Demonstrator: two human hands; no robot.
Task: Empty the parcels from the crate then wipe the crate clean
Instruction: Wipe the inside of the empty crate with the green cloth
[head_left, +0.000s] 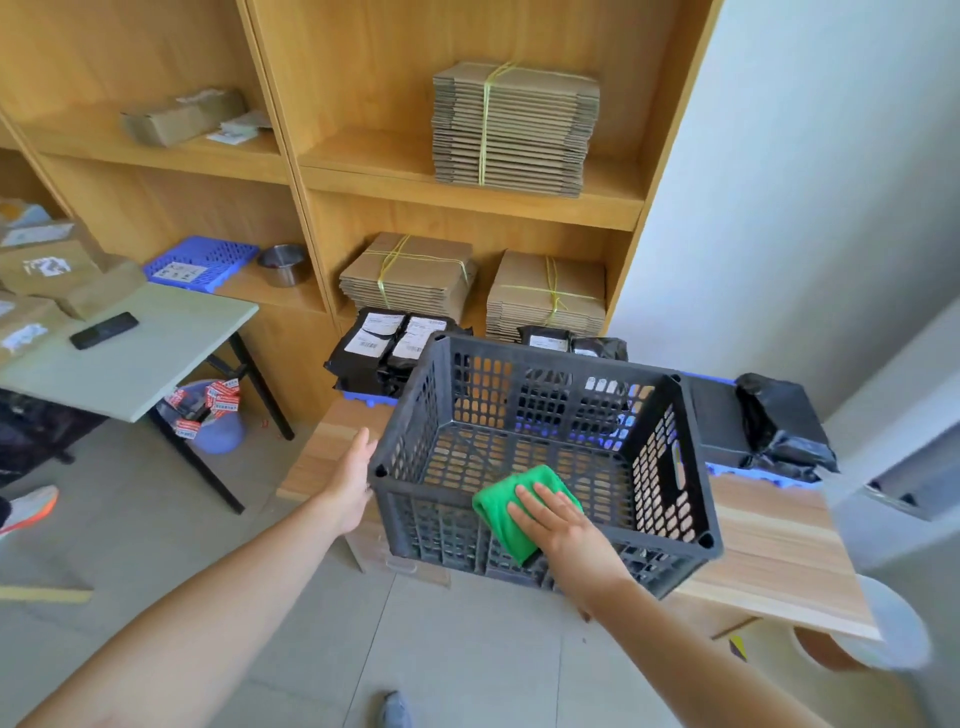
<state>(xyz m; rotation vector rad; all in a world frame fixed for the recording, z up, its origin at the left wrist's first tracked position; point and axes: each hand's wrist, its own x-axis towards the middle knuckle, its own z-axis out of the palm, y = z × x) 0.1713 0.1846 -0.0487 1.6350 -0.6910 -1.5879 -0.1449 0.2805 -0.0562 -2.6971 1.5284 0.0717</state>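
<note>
Crate empty, parcels beyond both hands; left hand, fingers straight, braces its side wall so right hand, fingers flat, presses green cloth on near wall

Wooden shelves, three string-tied cardboard bundles on them, blue tray beside a steel cup, phone on a pale table, bin under it, shoe on the tiled floor at left

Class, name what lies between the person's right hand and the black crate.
A folded green cloth: the right hand presses it with straight fingers onto the crate at its near rim, seen in the head view.
</note>
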